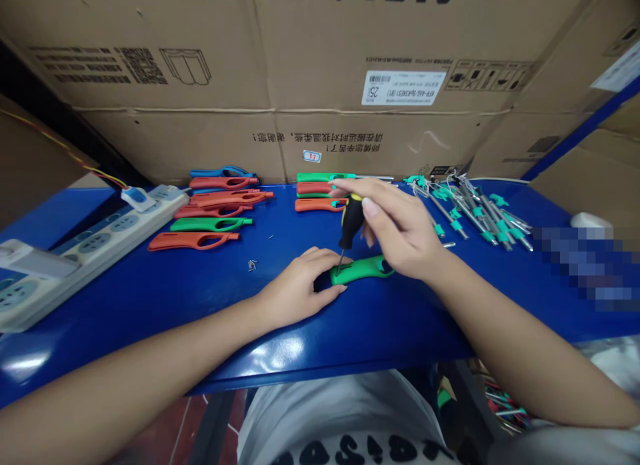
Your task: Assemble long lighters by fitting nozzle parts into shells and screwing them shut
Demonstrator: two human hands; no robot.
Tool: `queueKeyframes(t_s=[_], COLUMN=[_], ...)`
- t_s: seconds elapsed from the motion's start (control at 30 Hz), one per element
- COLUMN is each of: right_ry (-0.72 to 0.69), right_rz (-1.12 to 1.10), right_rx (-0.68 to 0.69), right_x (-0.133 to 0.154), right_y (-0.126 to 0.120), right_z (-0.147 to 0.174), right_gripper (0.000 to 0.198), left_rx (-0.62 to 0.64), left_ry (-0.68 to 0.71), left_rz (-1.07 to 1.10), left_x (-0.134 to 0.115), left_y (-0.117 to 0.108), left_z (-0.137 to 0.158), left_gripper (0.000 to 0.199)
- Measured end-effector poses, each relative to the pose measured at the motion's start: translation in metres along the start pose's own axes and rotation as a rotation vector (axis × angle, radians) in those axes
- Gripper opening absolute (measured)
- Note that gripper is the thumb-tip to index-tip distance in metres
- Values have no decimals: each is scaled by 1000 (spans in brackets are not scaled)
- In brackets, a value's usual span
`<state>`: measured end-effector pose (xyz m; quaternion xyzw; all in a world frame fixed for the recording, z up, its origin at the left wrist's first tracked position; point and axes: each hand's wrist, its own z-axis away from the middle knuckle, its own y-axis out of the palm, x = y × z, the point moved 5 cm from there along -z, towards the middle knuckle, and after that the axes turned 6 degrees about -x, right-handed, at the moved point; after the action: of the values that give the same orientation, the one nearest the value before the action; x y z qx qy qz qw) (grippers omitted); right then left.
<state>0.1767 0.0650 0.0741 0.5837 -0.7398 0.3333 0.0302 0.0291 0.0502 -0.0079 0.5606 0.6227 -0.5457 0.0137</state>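
Note:
My right hand grips a black and yellow screwdriver, its shaft angled down to the left. The tip meets the upper face of a green lighter handle that lies flat on the blue table. My left hand pinches that handle's left end between thumb and fingers. Part of the handle's right end is hidden behind my right hand. A small pile of screws lies left of my left hand, and a single screw lies apart from it.
Red, blue and green lighter casings are stacked at the left, beside a white power strip. More lighters lie at the back middle. Metal lighter tubes with teal parts are heaped at the right. A cardboard box walls off the back.

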Motion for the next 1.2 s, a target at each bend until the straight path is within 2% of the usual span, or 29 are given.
queueKeyframes(t_s=[0.1, 0.23, 0.3, 0.37, 0.5, 0.57, 0.63, 0.7, 0.83, 0.93, 1.07, 1.13, 1.2], right_ry=[122, -45, -134, -157, 36, 108, 69, -27, -144, -68, 105, 87, 13], right_rz=[-129, 60, 165, 182, -48, -134, -94, 26, 169, 96, -163, -185, -99], right_rx=[60, -76, -94, -82, 35, 80, 42, -27, -39, 4, 64, 42, -30], right_x=[-5, -3, 1, 3, -2, -5, -5, -2, 2, 1, -3, -2, 0], right_y=[5, -3, -4, -4, 3, 6, 2, -3, -6, -1, 7, 7, 4], right_z=[1, 0, 1, 1, 0, 1, -1, -2, -1, 0, 0, 0, -1], right_gripper=[38, 26, 23, 24, 38, 37, 31, 24, 26, 34, 36, 30, 23], left_rx=[1, -4, -3, 0, 2, -4, -7, -15, -29, -14, -13, -16, -15], left_ry=[0, -6, -5, -3, 1, 0, -6, -13, -18, -20, -22, -15, -9], left_rz=[10, -2, -12, -13, 1, 2, -1, -7, -17, -11, -18, -30, -52], left_x=[0, 0, 0, 0, -1, -1, 0, 1, 2, 2, 1, 0, -1], left_y=[0, 0, 0, 0, 0, 0, 0, 0, 0, 0, 0, -1, -1], left_z=[0, 0, 0, 0, 0, 0, 0, 1, 1, 1, 0, 1, 1], left_gripper=[30, 30, 31, 31, 31, 31, 31, 30, 29, 30, 30, 30, 30])
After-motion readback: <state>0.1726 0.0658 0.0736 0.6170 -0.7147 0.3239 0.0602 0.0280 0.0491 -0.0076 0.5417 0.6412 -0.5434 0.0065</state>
